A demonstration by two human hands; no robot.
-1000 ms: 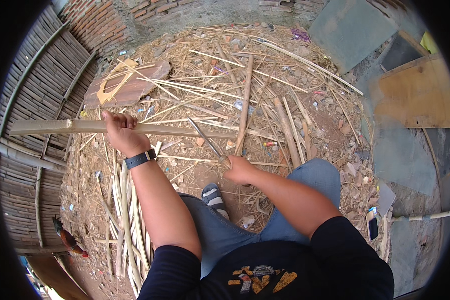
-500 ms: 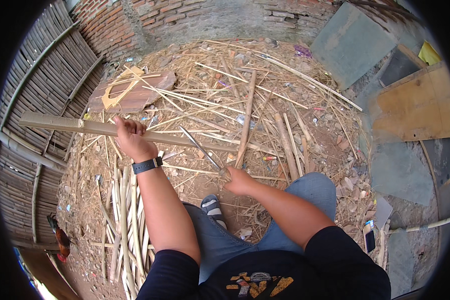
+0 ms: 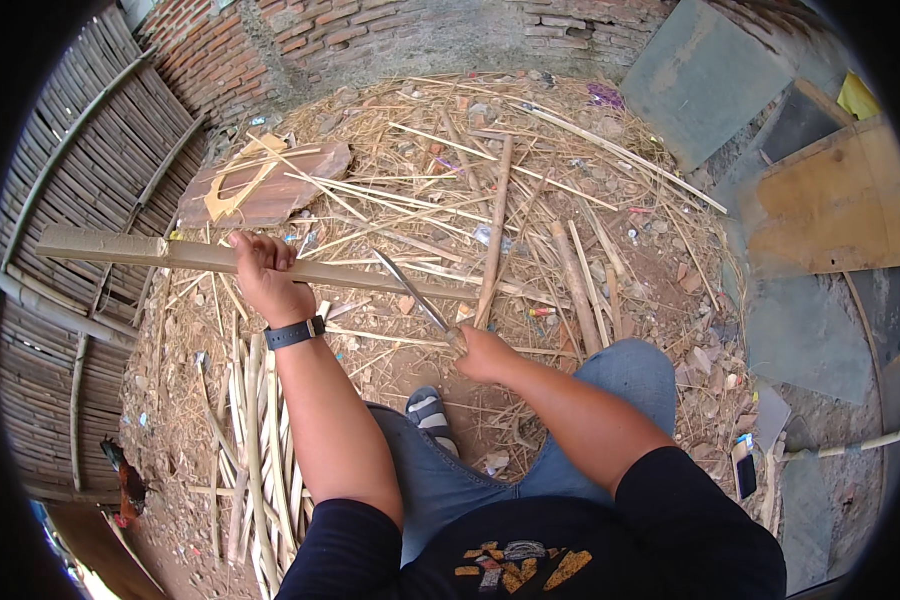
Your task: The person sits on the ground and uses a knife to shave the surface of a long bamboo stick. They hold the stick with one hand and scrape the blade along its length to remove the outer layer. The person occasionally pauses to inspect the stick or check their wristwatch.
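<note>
My left hand (image 3: pixel 267 272), with a dark watch on its wrist, is wrapped round a long split bamboo pole (image 3: pixel 195 254). The pole reaches from the far left toward the middle, and its right end meets a round stick (image 3: pixel 497 225) on the ground. In my right hand (image 3: pixel 480 352) is the handle of a long-bladed knife (image 3: pixel 417 299). Its blade slants up and left, the tip overlapping the pole in view; whether it touches, I cannot tell. A bundle of split bamboo strips (image 3: pixel 258 440) lies beside my left forearm.
Loose strips, sticks and rubble cover the ground, with a brown board (image 3: pixel 270 185) at the back left. A bamboo fence (image 3: pixel 65 250) stands left, a brick wall (image 3: pixel 390 40) behind. A rooster (image 3: pixel 128 485) is at lower left, a phone (image 3: pixel 744 470) at right, near grey sheets (image 3: pixel 705 85).
My right hand and the knife have shifted slightly to the right, the blade tip moving right along the pole. My left hand and the pole stay nearly still. The rooster has moved a little.
</note>
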